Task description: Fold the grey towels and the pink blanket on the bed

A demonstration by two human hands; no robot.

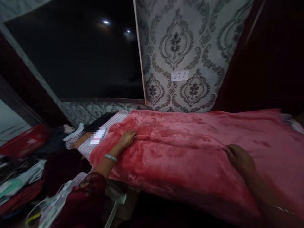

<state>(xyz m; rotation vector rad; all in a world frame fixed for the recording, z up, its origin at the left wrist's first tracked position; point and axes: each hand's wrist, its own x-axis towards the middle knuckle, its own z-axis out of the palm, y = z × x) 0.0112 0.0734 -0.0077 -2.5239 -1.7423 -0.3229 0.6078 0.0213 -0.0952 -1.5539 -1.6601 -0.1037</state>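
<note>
A pink-red plush blanket (171, 161) with darker brushed patches is spread lengthwise over a surface, its near side hanging over the front edge. My left hand (127, 138), a pale bangle on its wrist, has its fingers curled on the blanket toward the left end. Farther right, my right hand (241, 160) pinches the same cloth between thumb and fingers. A raised crease runs through the plush from one hand to the other. Striped cloth (116, 118) in white, pink and grey shows at the blanket's left end.
A large dark screen (90, 53) hangs on the patterned wall (175, 34), beside a paper label (180, 75). Heaped clothes (26, 179) and a red item (26, 139) lie at left. A pale handle-like bar (116, 205) stands below the front edge.
</note>
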